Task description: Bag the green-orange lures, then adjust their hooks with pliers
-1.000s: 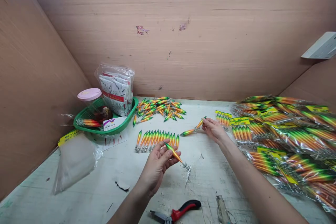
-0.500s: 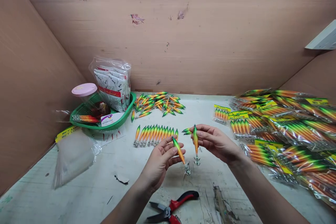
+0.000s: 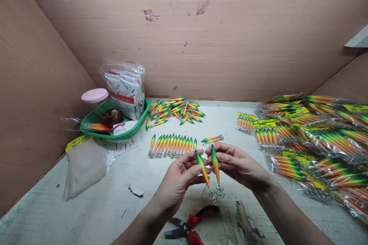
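Note:
Between thumb and fingers, my left hand [image 3: 182,178] holds a green, yellow and orange fishing lure [image 3: 203,169], its hooked end hanging down. My right hand [image 3: 237,164] pinches a second lure [image 3: 215,166] of the same colours, close beside the first, with both crowns of hooks low and near each other. Behind the hands lies a neat row of lures [image 3: 172,144]. A few more lures [image 3: 212,139] rest just beyond my right hand. Red-and-black pliers [image 3: 191,224] lie on the table below the hands.
A heap of loose lures [image 3: 175,111] lies at the back. On the left stand a green basket [image 3: 126,134] with a lidded jar and packets, and clear plastic bags [image 3: 86,170]. Several packed bags of lures [image 3: 316,141] pile up on the right.
My two hands have come closer together, bringing the lures side by side. More of the few lures behind my right hand now shows.

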Demonstrator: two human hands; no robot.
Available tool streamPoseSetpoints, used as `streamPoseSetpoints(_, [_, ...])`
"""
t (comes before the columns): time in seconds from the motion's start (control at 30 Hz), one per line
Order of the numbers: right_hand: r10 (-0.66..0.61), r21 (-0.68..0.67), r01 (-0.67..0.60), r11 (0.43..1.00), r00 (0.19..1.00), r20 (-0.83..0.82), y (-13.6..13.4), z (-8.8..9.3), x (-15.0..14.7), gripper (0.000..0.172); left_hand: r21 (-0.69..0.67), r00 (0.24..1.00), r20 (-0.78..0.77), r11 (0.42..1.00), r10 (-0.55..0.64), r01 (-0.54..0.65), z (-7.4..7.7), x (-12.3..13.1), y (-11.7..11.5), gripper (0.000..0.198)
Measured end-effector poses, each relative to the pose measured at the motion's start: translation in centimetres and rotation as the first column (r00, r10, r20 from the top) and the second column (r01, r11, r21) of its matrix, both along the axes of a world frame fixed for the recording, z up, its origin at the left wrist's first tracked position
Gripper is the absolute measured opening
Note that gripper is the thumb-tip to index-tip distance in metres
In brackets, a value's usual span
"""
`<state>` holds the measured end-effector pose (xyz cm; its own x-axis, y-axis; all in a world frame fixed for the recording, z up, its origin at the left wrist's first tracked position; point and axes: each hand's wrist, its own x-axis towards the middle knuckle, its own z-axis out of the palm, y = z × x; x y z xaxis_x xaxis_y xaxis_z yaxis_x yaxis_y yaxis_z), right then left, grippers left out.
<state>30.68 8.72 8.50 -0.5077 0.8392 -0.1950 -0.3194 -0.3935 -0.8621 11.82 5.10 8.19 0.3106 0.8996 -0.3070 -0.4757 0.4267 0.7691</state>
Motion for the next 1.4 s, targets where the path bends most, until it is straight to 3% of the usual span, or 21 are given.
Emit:
streamPoseSetpoints(0.33, [0.003, -0.044, -0.005, 0.999, 0.999, -0.049, -0.5, -0.5, -0.3, 0.027, 0.009, 1.000, -0.018, 1.000, -0.012, 0.012, -0.5, 0.5, -0.4, 0.041])
streamPoseSetpoints(0.4, [-0.009, -0.058, 0.007, 0.998, 0.999, -0.042, -0.5, -0.7, -0.3, 0.028, 0.015, 0.997, -0.074, 0.999, -0.032, 0.033, -0.5, -0.2, 0.0, 0.044])
streamPoseSetpoints(0.47, [-0.027, -0.062, 0.025, 0.998, 0.999, -0.031, -0.5, -1.0, 0.0, 0.029, 0.054, 0.968, -0.252, 0.999, 0.009, 0.005, -0.7, -2.4, 1.2, 0.047])
streamPoseSetpoints(0.5, [-0.036, -0.062, 0.035, 0.997, 0.999, -0.025, -0.6, -1.2, 0.2, 0.029, 0.092, 0.921, -0.383, 0.995, 0.064, -0.031, -0.8, -4.0, 2.1, 0.048])
streamPoseSetpoints(0.53, [-0.045, -0.063, 0.044, 0.997, 0.999, -0.019, -0.6, -1.4, 0.5, 0.029, 0.165, 0.812, -0.556, 0.981, 0.175, -0.099, -1.1, -5.8, 3.2, 0.046])
streamPoseSetpoints(0.57, [-0.053, -0.063, 0.053, 0.997, 0.999, -0.010, -0.6, -1.6, 0.7, 0.028, 0.244, 0.621, -0.728, 0.956, 0.291, -0.162, -1.4, -7.6, 4.3, 0.042])
streamPoseSetpoints(0.6, [-0.062, -0.066, 0.062, 0.996, 0.998, 0.004, -0.7, -1.8, 1.0, 0.027, 0.276, 0.508, -0.789, 0.938, 0.347, -0.212, -1.8, -9.5, 5.5, 0.041])
streamPoseSetpoints(0.67, [-0.083, -0.080, 0.086, 0.993, 0.996, 0.038, -0.8, -2.1, 1.4, 0.027, 0.305, 0.359, -0.850, 0.916, 0.384, -0.260, -2.9, -12.3, 7.7, 0.030])
streamPoseSetpoints(0.8, [-0.098, -0.102, 0.106, 0.989, 0.992, 0.075, -1.3, -2.4, 1.4, 0.031, 0.345, 0.232, -0.887, 0.907, 0.400, -0.243, -4.8, -13.9, 10.5, 0.013])
streamPoseSetpoints(0.9, [-0.123, -0.061, 0.127, 0.990, 0.990, 0.075, -2.1, -2.6, 1.0, 0.031, 0.386, 0.210, -0.880, 0.899, 0.427, -0.209, -4.5, -12.9, 10.2, 0.008])
streamPoseSetpoints(0.97, [-0.246, -0.002, 0.247, 0.969, 0.967, 0.062, -3.1, -2.8, 0.6, 0.028, 0.424, 0.211, -0.864, 0.887, 0.456, -0.183, -3.6, -11.5, 8.4, 0.009])
streamPoseSetpoints(1.03, [-0.429, 0.112, 0.423, 0.899, 0.902, 0.036, -4.3, -3.3, -0.3, 0.021, 0.422, 0.282, -0.850, 0.896, 0.445, -0.142, -2.8, -9.2, 5.2, 0.019])
streamPoseSetpoints(1.07, [-0.514, 0.203, 0.499, 0.842, 0.857, 0.024, -4.9, -3.5, -0.9, 0.015, 0.398, 0.361, -0.838, 0.911, 0.409, -0.110, -2.6, -7.6, 3.2, 0.027])
streamPoseSetpoints(1.13, [-0.607, 0.454, 0.538, 0.710, 0.795, 0.007, -6.2, -4.1, -2.3, 0.005, 0.152, 0.793, -0.603, 0.988, 0.091, 0.003, -2.8, -3.8, -0.9, 0.040])
streamPoseSetpoints(1.17, [-0.614, 0.596, 0.488, 0.638, 0.789, 0.012, -6.7, -4.4, -3.0, 0.012, 0.004, 0.940, -0.336, 0.998, -0.056, 0.061, -3.2, -1.9, -2.8, 0.047])
streamPoseSetpoints(1.2, [-0.608, 0.728, 0.401, 0.555, 0.793, 0.027, -7.2, -4.8, -3.6, 0.021, -0.125, 0.999, -0.045, 0.992, -0.031, 0.025, -3.7, -0.2, -4.4, 0.053])
streamPoseSetpoints(1.23, [-0.600, 0.839, 0.294, 0.458, 0.798, 0.048, -7.6, -5.2, -4.1, 0.029, -0.239, 0.982, 0.168, 0.970, 0.081, -0.039, -4.2, 1.2, -5.6, 0.052])
streamPoseSetpoints(1.3, [-0.629, 0.960, 0.091, 0.265, 0.771, 0.100, -8.4, -6.2, -4.7, 0.036, -0.345, 0.920, 0.308, 0.930, 0.242, -0.130, -5.3, 2.8, -6.8, 0.038])
streamPoseSetpoints(1.33, [-0.675, 0.977, 0.021, 0.211, 0.726, 0.130, -8.8, -6.8, -4.7, 0.035, -0.371, 0.901, 0.313, 0.912, 0.302, -0.176, -5.8, 2.9, -6.9, 0.032])
streamPoseSetpoints(1.4, [-0.760, 0.971, -0.107, 0.215, 0.606, 0.235, -9.8, -8.5, -4.4, 0.023, -0.380, 0.891, 0.266, 0.889, 0.369, -0.254, -6.5, 2.2, -6.5, 0.028])
